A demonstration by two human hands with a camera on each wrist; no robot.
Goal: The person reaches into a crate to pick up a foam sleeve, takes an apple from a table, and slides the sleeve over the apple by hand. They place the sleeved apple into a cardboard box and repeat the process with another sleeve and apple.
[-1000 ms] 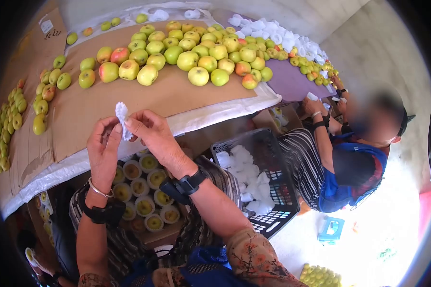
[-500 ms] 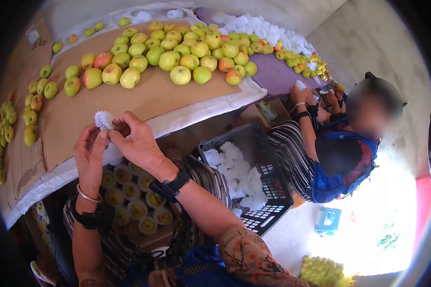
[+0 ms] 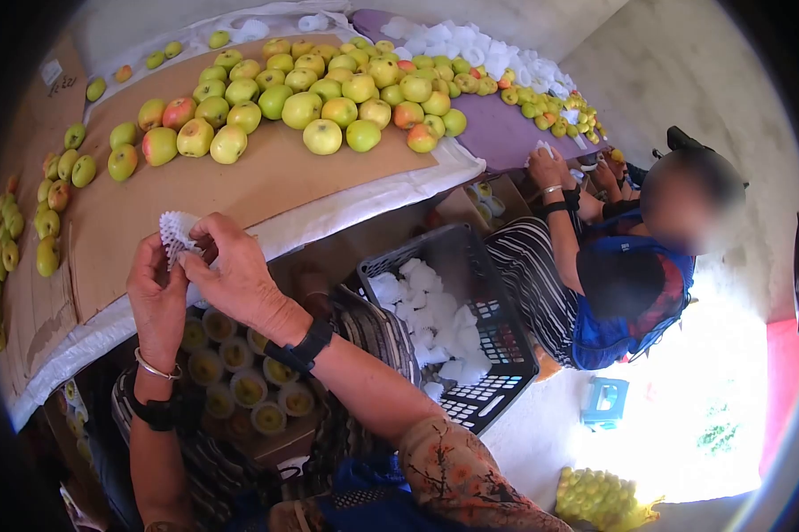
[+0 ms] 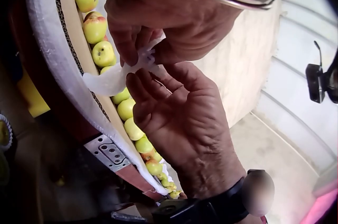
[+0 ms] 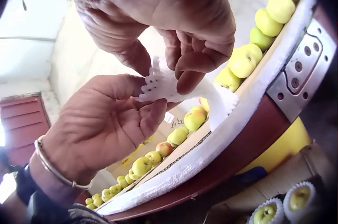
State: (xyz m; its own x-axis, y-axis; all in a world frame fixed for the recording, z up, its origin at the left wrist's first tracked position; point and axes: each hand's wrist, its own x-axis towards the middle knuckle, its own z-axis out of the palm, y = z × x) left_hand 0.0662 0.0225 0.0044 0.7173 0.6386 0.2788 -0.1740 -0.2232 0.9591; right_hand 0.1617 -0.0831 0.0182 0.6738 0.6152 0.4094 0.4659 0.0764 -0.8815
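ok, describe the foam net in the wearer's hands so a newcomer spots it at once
In the head view, find the apple-covered table at upper left. By its near edge, the left hand and right hand meet, pinching a small white foam net. Unlike the white nets heaped in the black basket, it's held up, its toothed edge showing.
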